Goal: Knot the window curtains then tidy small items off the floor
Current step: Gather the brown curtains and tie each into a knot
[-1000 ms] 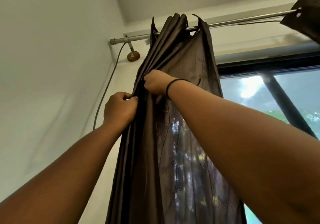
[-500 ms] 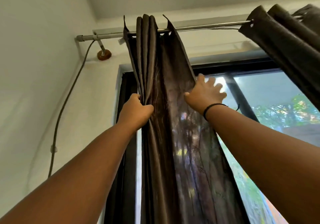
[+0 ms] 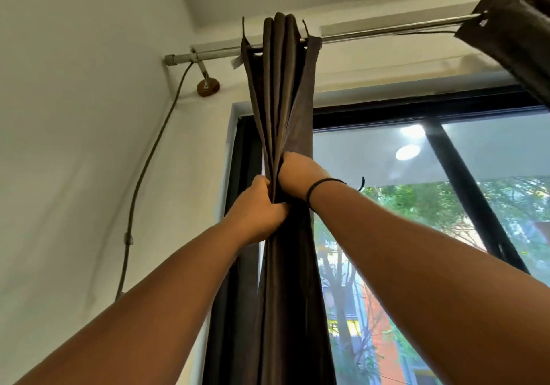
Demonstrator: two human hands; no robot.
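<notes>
Since half a second ago the right hand (image 3: 300, 173) has closed from a flat, open press on the cloth into a fist, and the curtain (image 3: 282, 92) has drawn in from a spread panel to a narrow bunch.

Window (image 3: 416, 206) sits behind and right of the grip; its dark frame runs down just left of the bunch. Curtain hangs from the rod (image 3: 387, 31) above the grip, pleats stacked tight at the top, and drops below the grip out of view. A second curtain (image 3: 518, 36) is bunched well apart, far right on the same rod. Cable (image 3: 140, 176) runs down the wall, left of the grip.

Left hand (image 3: 259, 209) is clenched around the gathered cloth from the left, just under the right hand. Right hand grasps the same bunch from the right, a dark band on its wrist. The two hands touch or nearly so.

Step in hand, as I judge it: gathering the first curtain into a rope, ahead of knotting. No knot shows yet. Floor is not in view.

Next move likely calls for sliding the grip lower, holding the bunch tight with one hand while the other loops the free length around and through.
</notes>
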